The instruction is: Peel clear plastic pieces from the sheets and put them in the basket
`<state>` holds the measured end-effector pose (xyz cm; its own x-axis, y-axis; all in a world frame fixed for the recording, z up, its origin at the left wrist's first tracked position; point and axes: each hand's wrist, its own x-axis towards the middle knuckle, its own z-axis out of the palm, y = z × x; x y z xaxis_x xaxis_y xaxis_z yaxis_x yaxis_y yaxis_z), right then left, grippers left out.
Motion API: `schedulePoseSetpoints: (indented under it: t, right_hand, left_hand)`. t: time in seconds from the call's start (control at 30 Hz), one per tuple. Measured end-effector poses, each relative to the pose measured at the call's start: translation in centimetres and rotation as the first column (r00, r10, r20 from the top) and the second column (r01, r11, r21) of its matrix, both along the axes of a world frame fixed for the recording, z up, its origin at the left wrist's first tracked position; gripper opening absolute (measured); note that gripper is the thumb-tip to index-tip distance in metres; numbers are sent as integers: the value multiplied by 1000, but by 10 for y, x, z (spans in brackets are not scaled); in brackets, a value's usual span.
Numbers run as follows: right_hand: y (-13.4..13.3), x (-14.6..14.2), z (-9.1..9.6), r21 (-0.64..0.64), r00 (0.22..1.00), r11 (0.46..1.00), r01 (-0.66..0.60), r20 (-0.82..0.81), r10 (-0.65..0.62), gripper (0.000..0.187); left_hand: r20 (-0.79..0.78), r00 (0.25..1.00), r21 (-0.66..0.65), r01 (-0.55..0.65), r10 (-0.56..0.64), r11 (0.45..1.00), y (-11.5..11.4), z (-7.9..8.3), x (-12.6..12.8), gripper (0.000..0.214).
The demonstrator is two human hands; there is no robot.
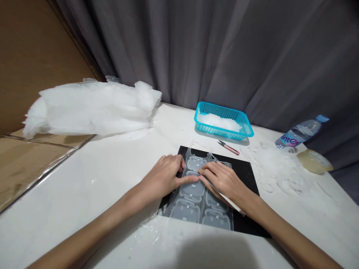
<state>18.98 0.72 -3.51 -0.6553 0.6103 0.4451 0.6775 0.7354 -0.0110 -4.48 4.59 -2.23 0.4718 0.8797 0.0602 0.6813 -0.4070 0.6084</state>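
A translucent plastic sheet [193, 191] with rows of rounded, die-cut shapes lies on a black board [246, 209]. My left hand [168, 172] rests at the sheet's left edge, its thumb stretched out flat on the sheet and its other fingers bent over the board's edge. Nothing shows between them. Over the sheet's upper right part is my right hand [220, 178], closed around a slim pale tool [231, 203] that looks like tweezers. Its tip points towards the left thumb, touching or very near the sheet. The palm hides part of the tool.
Behind the board stands a blue basket [199, 127] holding white film pieces. Pink-handled thread snips [229, 148] lie before it. Rightward are a water bottle [301, 132], a tape roll [315, 161] and film scraps [280, 168]. A white sheet stack [92, 108] and cardboard [33, 160] are left.
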Motion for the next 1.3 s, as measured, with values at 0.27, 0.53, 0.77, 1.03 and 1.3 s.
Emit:
schedulePoseSetpoints:
  t: [0.27, 0.53, 0.77, 1.03, 1.3]
  right_hand:
    - [1, 5, 9, -126, 996, 989, -76, -51, 70, 16]
    - [33, 19, 15, -217, 936, 973, 78, -320, -146, 24]
    - [83, 77, 46, -343, 663, 815, 467, -475, -579, 26]
    - [56, 54, 69, -681, 778, 694, -235, -559, -285, 24]
    - [41, 39, 69, -696, 783, 609, -380, -593, -189, 32]
  left_hand:
    - [455, 890, -573, 275, 20, 772, 10, -13, 3, 36]
    - [328, 943, -574, 245, -55, 781, 11, -7, -3, 35]
    - [305, 950, -584, 240, -65, 776, 16, -4, -8, 35]
    - [220, 975, -250, 39, 18, 967, 25, -1, -6, 56]
    - [511, 860, -307, 164, 17, 938, 12, 3, 29, 34]
